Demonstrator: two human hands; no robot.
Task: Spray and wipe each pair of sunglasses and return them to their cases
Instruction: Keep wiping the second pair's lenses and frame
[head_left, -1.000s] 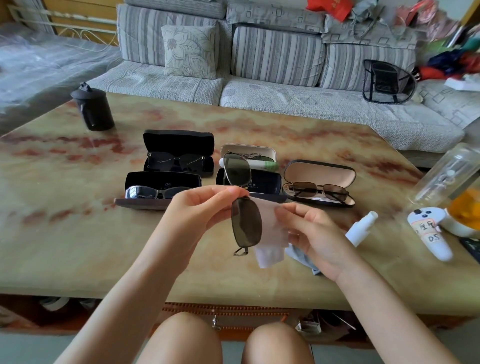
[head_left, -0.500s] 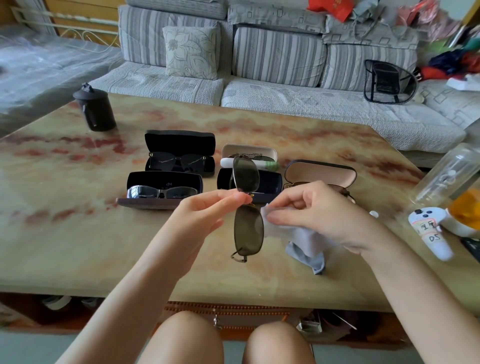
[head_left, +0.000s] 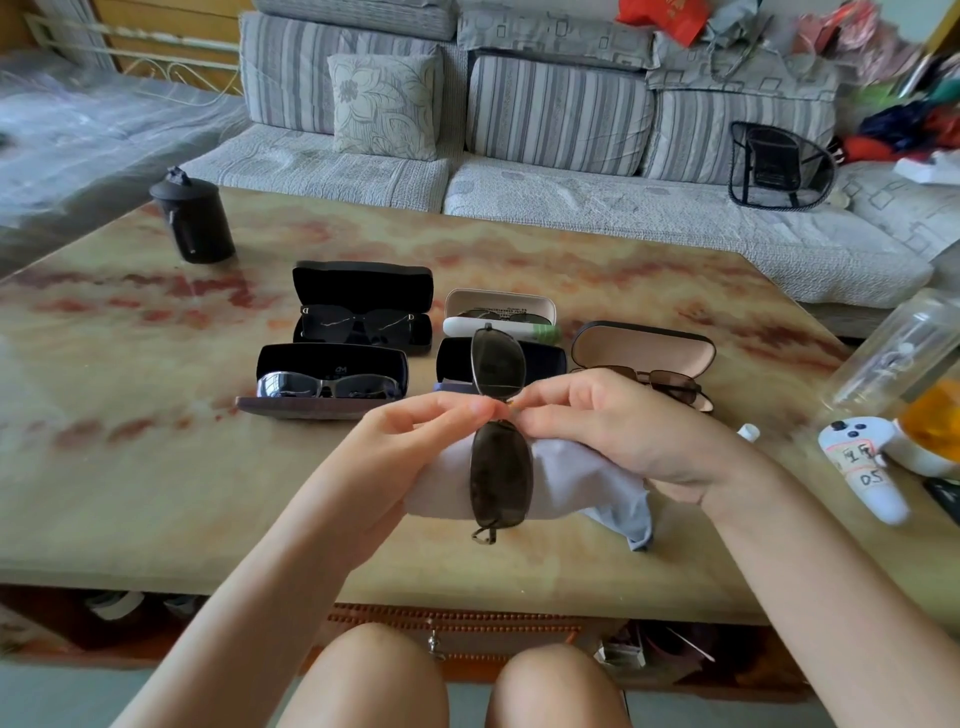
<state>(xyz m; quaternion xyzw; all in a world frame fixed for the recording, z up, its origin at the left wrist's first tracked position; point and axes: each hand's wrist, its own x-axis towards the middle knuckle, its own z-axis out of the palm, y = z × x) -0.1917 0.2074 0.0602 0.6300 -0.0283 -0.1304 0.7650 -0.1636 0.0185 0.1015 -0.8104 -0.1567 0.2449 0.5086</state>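
Pinching the sunglasses (head_left: 500, 470) at the bridge from both sides, we hold them upright above the tabletop (head_left: 156, 467) near its front edge, one lens over the other. Our left hand (head_left: 415, 447) has its grip clenched on the frame with thumb and fingertips; our right hand (head_left: 623, 431) pinches it the same way. The grey cloth (head_left: 582, 483) hangs behind the lower lens, probably caught under our right palm, though the fingers hide it. An open dark case (head_left: 545, 361) lies behind the upper lens, mid-tabletop.
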